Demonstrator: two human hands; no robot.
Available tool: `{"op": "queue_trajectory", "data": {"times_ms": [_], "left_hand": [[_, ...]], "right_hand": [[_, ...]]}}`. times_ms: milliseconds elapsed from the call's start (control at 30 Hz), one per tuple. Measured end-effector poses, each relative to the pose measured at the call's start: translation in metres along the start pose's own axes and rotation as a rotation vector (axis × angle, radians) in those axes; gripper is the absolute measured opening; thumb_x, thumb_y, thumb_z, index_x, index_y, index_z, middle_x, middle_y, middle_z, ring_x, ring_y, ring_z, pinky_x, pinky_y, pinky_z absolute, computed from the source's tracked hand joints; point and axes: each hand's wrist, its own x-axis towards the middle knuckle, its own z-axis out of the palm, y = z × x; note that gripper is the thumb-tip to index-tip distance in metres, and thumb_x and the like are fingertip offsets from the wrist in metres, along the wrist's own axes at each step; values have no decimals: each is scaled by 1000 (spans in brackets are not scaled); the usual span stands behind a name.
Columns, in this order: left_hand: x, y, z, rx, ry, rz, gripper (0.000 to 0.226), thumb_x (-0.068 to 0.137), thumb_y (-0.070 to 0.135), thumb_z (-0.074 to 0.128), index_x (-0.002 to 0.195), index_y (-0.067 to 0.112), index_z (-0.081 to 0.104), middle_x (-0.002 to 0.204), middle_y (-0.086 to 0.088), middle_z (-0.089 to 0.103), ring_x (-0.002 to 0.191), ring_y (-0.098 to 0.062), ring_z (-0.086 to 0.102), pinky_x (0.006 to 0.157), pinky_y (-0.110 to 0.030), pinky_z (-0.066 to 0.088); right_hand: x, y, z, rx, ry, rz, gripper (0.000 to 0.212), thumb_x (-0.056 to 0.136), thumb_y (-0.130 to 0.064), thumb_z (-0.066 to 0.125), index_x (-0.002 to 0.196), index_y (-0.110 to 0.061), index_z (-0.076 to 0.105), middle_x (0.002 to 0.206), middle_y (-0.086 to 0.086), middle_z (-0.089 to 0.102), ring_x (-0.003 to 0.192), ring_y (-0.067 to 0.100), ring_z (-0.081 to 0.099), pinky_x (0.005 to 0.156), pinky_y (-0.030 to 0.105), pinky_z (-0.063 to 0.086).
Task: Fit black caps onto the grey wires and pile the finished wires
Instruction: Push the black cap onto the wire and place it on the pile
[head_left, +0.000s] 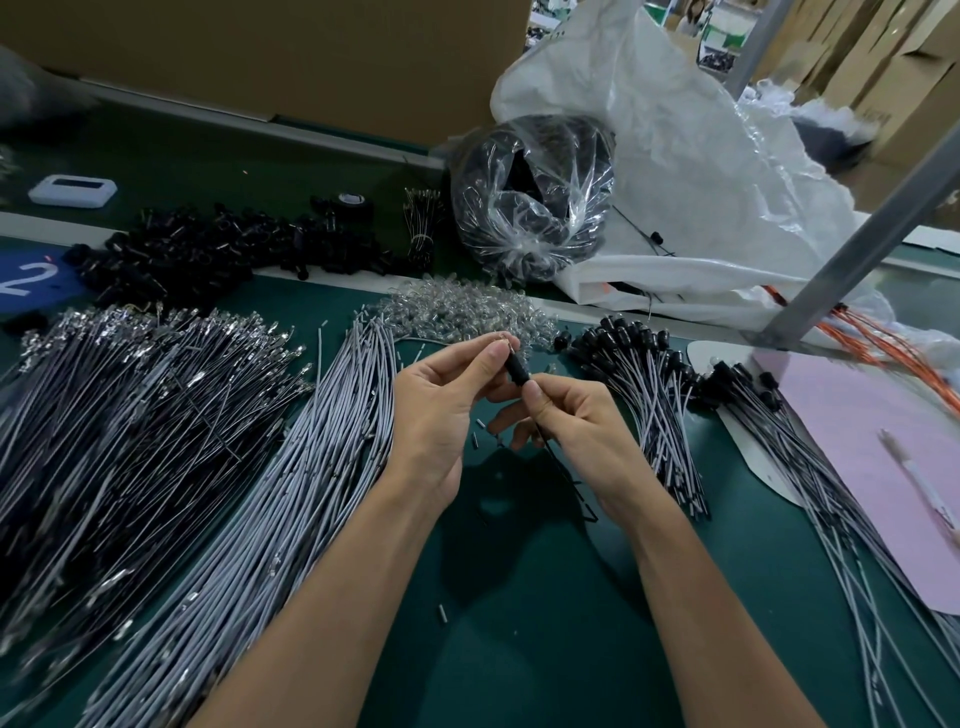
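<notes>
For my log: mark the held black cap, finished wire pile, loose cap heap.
held black cap (517, 370): head view, body.
finished wire pile (631, 335): head view, capped ends.
loose cap heap (208, 249): head view, centre.

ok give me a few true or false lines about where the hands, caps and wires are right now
1. The left hand and the right hand hold one black cap between them. True.
2. The capped wires lie left of the hands. False: they lie to the right.
3. A heap of loose black caps sits beyond the bare grey wires. True.
4. The pink sheet lies under the hands. False: it lies at the far right, and the hands are over the green table.
</notes>
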Motion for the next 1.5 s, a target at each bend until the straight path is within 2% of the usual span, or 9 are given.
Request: {"op": "queue_trajectory", "data": {"times_ms": [267, 567, 700, 933, 1033, 1133, 1267, 1400, 1500], "left_hand": [[-2, 1, 0, 22, -5, -3, 17, 71, 19, 74, 85, 11, 78, 88, -5, 76, 78, -14, 68, 75, -25, 58], [-2, 0, 2, 131, 20, 25, 12, 87, 7, 68, 85, 13, 78, 88, -3, 76, 80, -12, 68, 76, -23, 56], [-4, 0, 3, 195, 40, 66, 12, 87, 4, 69, 84, 12, 77, 81, 0, 76, 76, -8, 69, 71, -18, 54], [-5, 0, 3, 176, 56, 62, 12, 84, 5, 72, 81, 15, 79, 83, -6, 76, 79, -16, 70, 72, -24, 57], [-7, 1, 5, 112, -17, 48, 10, 81, 9, 74, 87, 16, 79, 90, -9, 76, 82, -18, 71, 74, -26, 57], [-7, 1, 4, 41, -81, 20, 28, 70, 17, 75, 98, 14, 76, 99, -12, 75, 90, -21, 72, 81, -27, 56], [-7, 0, 4, 62, -109, -8, 40, 67, 16, 77, 106, 8, 72, 102, -13, 75, 98, -23, 70, 92, -33, 55], [-8, -3, 6, 168, -103, -10, 22, 78, 9, 75, 100, 5, 75, 98, -13, 75, 87, -16, 66, 77, -20, 53], [-7, -3, 7, 178, -107, -18, 16, 80, 11, 74, 96, 9, 76, 95, -10, 76, 85, -13, 65, 75, -18, 52]], "right_hand": [[0, 2, -2, -56, 9, 4, 24, 101, -5, 46, 100, 6, 68, 80, 12, 72, 63, 8, 63, 62, 18, 49], [2, 8, -4, -148, 65, -34, 17, 97, -9, 56, 93, -10, 73, 78, 5, 74, 65, 14, 64, 65, 24, 52], [2, 7, -3, -140, 84, -72, 19, 96, -6, 57, 91, -16, 73, 77, 0, 74, 65, 13, 66, 65, 21, 52], [2, 8, 3, -133, 109, -123, 20, 99, -4, 52, 95, -8, 71, 79, -2, 72, 68, 5, 65, 65, 17, 48], [2, 7, 5, -145, 173, -171, 22, 99, -5, 51, 87, -9, 69, 71, -2, 70, 63, 7, 61, 62, 20, 47], [1, 7, 6, -155, 232, -217, 25, 99, -7, 51, 81, -10, 67, 68, -1, 68, 59, 8, 59, 60, 26, 48], [0, 7, 9, -163, 256, -241, 24, 98, -8, 53, 79, -12, 66, 65, -4, 67, 56, 7, 58, 57, 21, 46], [0, 8, 10, -156, 298, -242, 21, 97, -5, 55, 83, -15, 68, 64, -7, 66, 56, 5, 57, 56, 20, 46], [0, 8, 11, -170, 304, -239, 20, 97, -7, 56, 82, -13, 68, 63, -10, 65, 56, 5, 56, 56, 22, 47]]}}
